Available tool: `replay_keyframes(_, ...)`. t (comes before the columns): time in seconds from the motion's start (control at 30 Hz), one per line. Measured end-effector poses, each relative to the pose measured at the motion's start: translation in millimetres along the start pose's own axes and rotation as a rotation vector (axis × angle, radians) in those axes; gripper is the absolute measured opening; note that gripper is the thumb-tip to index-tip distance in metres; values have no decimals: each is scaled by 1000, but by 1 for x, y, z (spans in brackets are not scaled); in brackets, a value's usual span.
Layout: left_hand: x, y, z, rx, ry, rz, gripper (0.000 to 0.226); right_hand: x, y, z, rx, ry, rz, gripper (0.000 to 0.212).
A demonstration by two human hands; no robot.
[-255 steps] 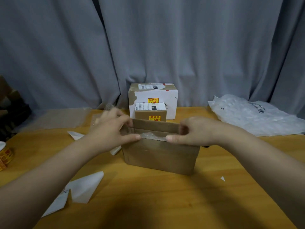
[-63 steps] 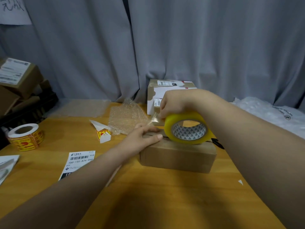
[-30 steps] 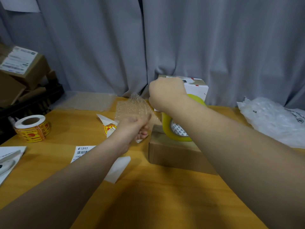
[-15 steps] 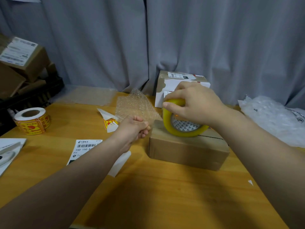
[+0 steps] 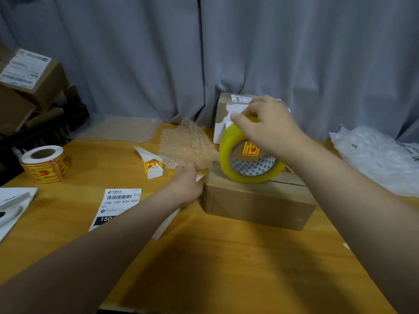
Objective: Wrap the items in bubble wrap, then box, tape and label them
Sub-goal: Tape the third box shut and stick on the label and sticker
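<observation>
Stage: taping. The cardboard box (image 5: 258, 200) sits near the middle of the tabletop (image 5: 226, 268) with its flaps folded shut. Its contents are out of sight, so I read wrapping and boxing as done for this item, though the wrap itself cannot be checked. The top seam shows as a dark line on the right part of the lid, and no tape is visible over it there.

Right hand (image 5: 269, 130): grip clenched over the top of the yellow tape roll (image 5: 226, 152), fingers curled round its rim. The roll stands on edge, resting on the box lid toward the left end.

Left hand (image 5: 187, 189): at the box's upper left corner, touching it or just beside it, fingers curled in. It is blurred. I cannot tell whether its grip pinches a tape end, presses the cardboard, or holds nothing.

Left to do, by my reading: draw tape along the seam, cut it, press it down, then label.
- The shipping label (image 5: 118, 205) lies flat on the tabletop left of the box, not applied.
- The sticker roll (image 5: 45, 164), printed red on yellow, stands well apart at the far left. It looks unused on this box, since none of the box's visible faces carries a sticker.

A loose bubble wrap sheet (image 5: 183, 146) lies just behind the left hand. A labelled box (image 5: 223, 103) behind the roll, against the curtain (image 5: 136, 64), looks finished.

Estimate: past halfway for this parcel — sealing barely begun, labelling untouched.
</observation>
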State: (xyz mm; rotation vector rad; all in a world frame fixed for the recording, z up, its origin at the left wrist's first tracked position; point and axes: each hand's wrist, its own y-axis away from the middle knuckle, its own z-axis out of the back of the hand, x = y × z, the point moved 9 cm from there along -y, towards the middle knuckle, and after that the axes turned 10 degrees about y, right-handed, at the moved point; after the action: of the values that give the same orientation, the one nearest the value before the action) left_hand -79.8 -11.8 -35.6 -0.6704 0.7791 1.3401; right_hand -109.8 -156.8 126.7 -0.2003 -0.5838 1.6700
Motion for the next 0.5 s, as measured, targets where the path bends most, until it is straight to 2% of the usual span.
replay_keyframes(0.07, -29, 6, 14, -54, 158, -198, 34, -14, 2, -10, 42, 20, -79, 40)
replay_keyframes(0.13, -48, 9, 5, 146, 284, -276, 49, -25, 5, -13, 71, -72, -157, 41)
replay_keyframes(0.17, -50, 12, -6, 265, 237, -282, 56, -30, 7, -13, 77, -124, -178, 45)
replay_keyframes(0.23, -43, 13, -24, 422, 94, -287, 86, -40, 10, -14, 114, -269, -217, 54)
replay_keyframes(0.27, -39, 15, -30, 461, 74, -297, 109, -45, 12, -17, 151, -387, -229, 59)
replay_keyframes(0.3, -34, 15, -34, 476, 87, -279, 122, -48, 16, -21, 186, -515, -233, 60)
replay_keyframes(0.37, -31, 11, -34, 430, 140, -256, 117, -52, 23, -27, 203, -703, -243, 53)
replay_keyframes(0.43, -32, 9, -32, 397, 106, -278, 106, -52, 25, -29, 148, -801, -258, 49)
replay_keyframes(0.5, -34, 5, -26, 389, 29, -314, 104, -47, 23, -26, 74, -801, -254, 62)
